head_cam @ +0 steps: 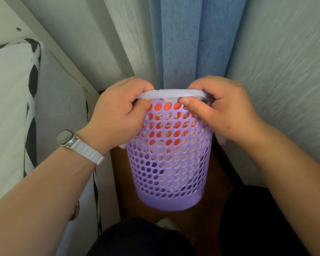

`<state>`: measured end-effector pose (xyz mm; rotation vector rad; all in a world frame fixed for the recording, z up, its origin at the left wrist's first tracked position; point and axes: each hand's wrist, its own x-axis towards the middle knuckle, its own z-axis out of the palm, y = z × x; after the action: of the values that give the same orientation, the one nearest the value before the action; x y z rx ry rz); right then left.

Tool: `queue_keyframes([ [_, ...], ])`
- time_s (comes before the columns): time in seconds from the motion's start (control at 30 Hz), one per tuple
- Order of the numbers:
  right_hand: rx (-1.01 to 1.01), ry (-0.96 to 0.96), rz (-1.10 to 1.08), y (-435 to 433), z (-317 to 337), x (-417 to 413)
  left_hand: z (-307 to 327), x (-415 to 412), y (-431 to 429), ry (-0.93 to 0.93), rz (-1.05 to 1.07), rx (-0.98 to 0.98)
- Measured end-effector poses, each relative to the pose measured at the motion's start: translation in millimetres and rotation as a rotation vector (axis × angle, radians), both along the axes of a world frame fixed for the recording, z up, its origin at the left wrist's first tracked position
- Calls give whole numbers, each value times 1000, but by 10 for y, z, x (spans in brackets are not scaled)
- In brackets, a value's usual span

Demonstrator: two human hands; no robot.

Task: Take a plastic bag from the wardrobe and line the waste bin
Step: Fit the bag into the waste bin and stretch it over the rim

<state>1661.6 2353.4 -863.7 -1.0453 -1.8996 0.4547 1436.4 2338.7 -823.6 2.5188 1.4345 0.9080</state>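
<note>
both hands (118, 111) (224, 111) pinch bag (166, 94) over purple bin (170, 163) rim.

Blue curtain (181, 43), pale wall (284, 61), brown floor (129, 191)

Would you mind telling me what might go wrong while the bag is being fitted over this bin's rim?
1. The left hand and right hand pinch the thin plastic bag taut over the near rim of the waste bin; a hard pull might tear it.
2. Only the near rim shows; the bag's edge could slip off elsewhere once released.
</note>
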Motion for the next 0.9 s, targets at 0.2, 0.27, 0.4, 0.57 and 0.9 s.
queue_keyframes([
  [0.2,66,-11,-70,-69,-5,-74,104,42,-43,92,-111,33],
  [0.27,74,-38,-83,-98,-10,-109,101,100,-56,169,-140,85],
  [0.4,49,-2,-113,-155,-7,-180,57,160,-53,187,-177,91],
  [0.57,-36,15,-6,-128,39,-159,32,102,-20,155,-163,57],
  [0.9,-39,39,-4,-14,33,4,20,48,-27,10,-11,26],
])
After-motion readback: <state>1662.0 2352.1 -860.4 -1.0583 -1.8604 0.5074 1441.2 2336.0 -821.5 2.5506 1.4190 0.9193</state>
